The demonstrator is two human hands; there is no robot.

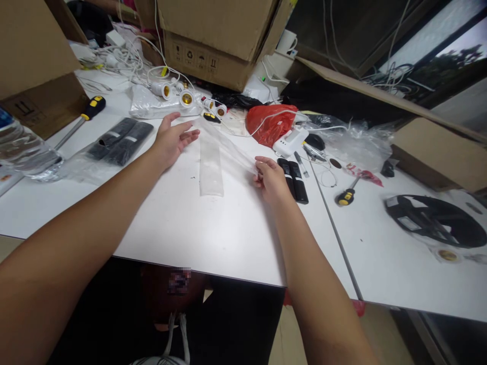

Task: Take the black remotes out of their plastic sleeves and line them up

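Observation:
My right hand (271, 178) pinches one end of a thin, clear plastic bag (234, 154), which slants up and left above the white table. My left hand (173, 141) is close to the bag's far end, fingers spread and nothing gripped between them. Flat on the table below lies another narrow, cloudy plastic sleeve (212, 175). Just right of my right hand are two black rolls (299, 185) with white bands, side by side. More banded black rolls (122, 139), in clear plastic, lie left of my left hand.
Cardboard boxes (213, 30) stand at the back. Lamp sockets (186, 98) and tangled white cables lie before them. A red plastic bag (270, 124) sits behind my right hand. Screwdrivers (346, 196) lie on both sides. A water bottle (26, 147) is at far left, a black coil-like bundle (433, 220) at right.

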